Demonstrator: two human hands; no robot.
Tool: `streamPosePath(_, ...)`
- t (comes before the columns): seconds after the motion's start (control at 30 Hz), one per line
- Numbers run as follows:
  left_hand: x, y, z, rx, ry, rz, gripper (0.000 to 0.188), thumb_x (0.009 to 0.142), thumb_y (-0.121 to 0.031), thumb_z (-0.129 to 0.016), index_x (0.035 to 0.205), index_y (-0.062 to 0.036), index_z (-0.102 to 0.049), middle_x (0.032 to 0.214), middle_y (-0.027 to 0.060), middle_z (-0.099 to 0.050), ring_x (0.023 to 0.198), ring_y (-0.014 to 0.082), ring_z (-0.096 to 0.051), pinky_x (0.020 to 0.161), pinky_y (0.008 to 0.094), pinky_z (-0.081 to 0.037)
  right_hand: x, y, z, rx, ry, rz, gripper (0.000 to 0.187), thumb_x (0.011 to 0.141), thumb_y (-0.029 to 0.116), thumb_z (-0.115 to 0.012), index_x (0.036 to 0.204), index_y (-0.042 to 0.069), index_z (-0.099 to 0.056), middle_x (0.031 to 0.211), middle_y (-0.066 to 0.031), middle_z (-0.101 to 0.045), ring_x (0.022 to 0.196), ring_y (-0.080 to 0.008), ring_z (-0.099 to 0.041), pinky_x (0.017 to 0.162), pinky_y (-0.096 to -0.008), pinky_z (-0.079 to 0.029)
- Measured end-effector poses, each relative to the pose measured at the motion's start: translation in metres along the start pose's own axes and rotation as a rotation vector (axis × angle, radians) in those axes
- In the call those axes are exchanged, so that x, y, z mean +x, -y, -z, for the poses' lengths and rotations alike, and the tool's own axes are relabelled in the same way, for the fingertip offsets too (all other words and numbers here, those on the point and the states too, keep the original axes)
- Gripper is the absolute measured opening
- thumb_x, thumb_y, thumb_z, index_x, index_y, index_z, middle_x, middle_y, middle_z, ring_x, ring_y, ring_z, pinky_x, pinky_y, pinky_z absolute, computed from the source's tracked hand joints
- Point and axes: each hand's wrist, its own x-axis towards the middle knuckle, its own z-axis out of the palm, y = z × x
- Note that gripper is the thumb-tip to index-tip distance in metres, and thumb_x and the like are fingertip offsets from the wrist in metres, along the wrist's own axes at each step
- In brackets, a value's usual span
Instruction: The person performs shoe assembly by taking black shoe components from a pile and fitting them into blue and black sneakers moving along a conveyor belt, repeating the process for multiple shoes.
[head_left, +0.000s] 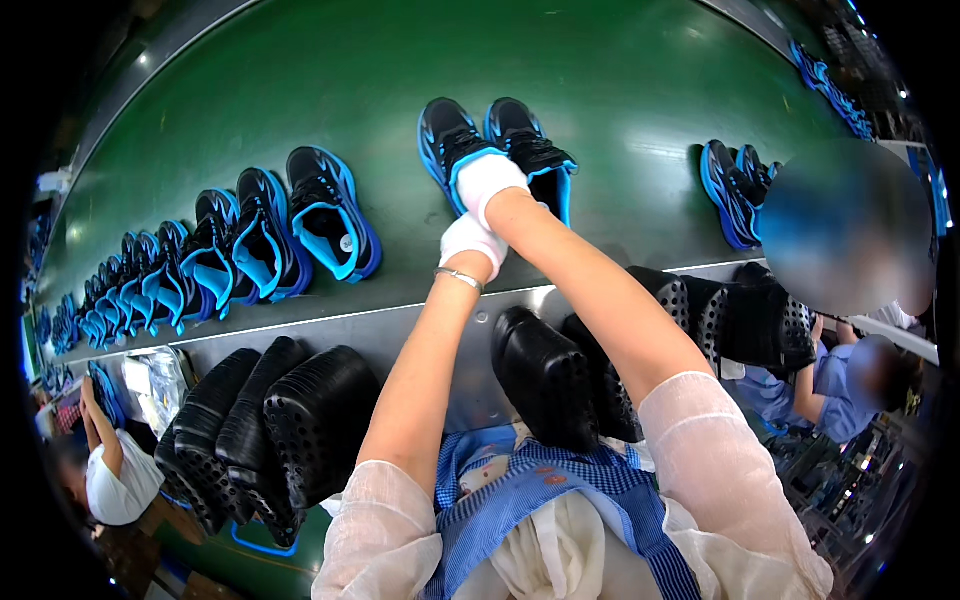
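A pair of black running shoes with bright blue soles lies ahead of me, toes pointing away. Over the opening of the left sneaker (447,130) my right hand (490,183), in a white glove, is curled against the collar and hides it. My left hand (470,238), also gloved in white, is at that shoe's heel, under my right wrist; its fingers are hidden. Beside them lies the right sneaker (520,130), its blue-lined opening partly covered by my right hand and wrist.
Matching sneakers (325,215) stand in a row on the green belt (620,80) to the left; more sneakers (735,190) are at the right. Black ridged boot-shaped pieces (320,420) hang along the metal edge (455,370), with others (545,370) right of it. Co-workers (120,475) sit nearby.
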Motion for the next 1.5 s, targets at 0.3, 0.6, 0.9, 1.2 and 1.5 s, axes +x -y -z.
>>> streamPosePath(0.3, -0.04, -0.046, 0.034, 0.214, -0.058, -0.096, 0.04, 0.081, -0.035, -0.063, 0.112, -0.0097, -0.061, 0.103, 0.0159, -0.067, 0.098, 0.0364, -0.062, 0.08, 0.0425, -0.051, -0.132, -0.098, 0.074, -0.329, -0.142, 0.632, 0.031, 0.088, 0.028, -0.053, 0.104, 0.004, -0.061, 0.093, -0.0196, -0.063, 0.09, -0.0362, -0.061, 0.079, -0.0429, -0.048)
streamPosePath(0.6, -0.085, -0.007, 0.023, 0.279, -0.455, -0.169, 0.054, 0.075, -0.02, -0.069, 0.126, -0.0088, -0.054, 0.126, 0.0186, -0.051, 0.109, 0.0362, -0.055, 0.092, 0.0404, -0.045, -0.369, -0.272, 0.209, 0.078, -1.061, 0.269, 0.022, 0.09, 0.01, -0.058, 0.108, -0.001, -0.065, 0.089, -0.0073, -0.069, 0.077, -0.0097, -0.065, 0.073, -0.0222, -0.051)
streamPosePath(0.9, -0.143, -0.024, 0.001, -0.018, -0.606, -0.173, 0.044, 0.085, -0.019, -0.064, 0.126, -0.0077, -0.055, 0.122, 0.0153, -0.051, 0.102, 0.0261, -0.058, 0.089, 0.0356, -0.047, -0.395, -0.427, 0.21, -0.373, -1.083, -0.019, 0.047, 0.076, 0.029, -0.071, 0.115, 0.008, -0.057, 0.102, -0.0129, -0.059, 0.093, -0.0278, -0.061, 0.082, -0.0359, -0.048)
streamPosePath(1.2, -0.165, -0.034, -0.007, -0.016, -0.639, -0.205, 0.036, 0.085, -0.017, -0.063, 0.12, -0.0056, -0.061, 0.12, 0.0132, -0.054, 0.092, 0.0206, -0.061, 0.083, 0.0314, -0.049, -0.377, -0.437, 0.205, -0.307, -1.062, -0.079, 0.045, 0.07, 0.028, -0.076, 0.106, 0.009, -0.056, 0.104, -0.0122, -0.057, 0.101, -0.0312, -0.057, 0.085, -0.0401, -0.048)
streamPosePath(1.5, -0.18, -0.062, -0.017, -0.114, -0.567, -0.156, 0.033, 0.087, -0.02, -0.061, 0.116, -0.0054, -0.064, 0.118, 0.0127, -0.058, 0.103, 0.0222, -0.059, 0.089, 0.0325, -0.047, -0.375, -0.447, 0.203, -0.387, -1.176, 0.056, 0.038, 0.069, 0.023, -0.074, 0.098, 0.008, -0.054, 0.096, -0.0109, -0.056, 0.093, -0.03, -0.057, 0.08, -0.0394, -0.048)
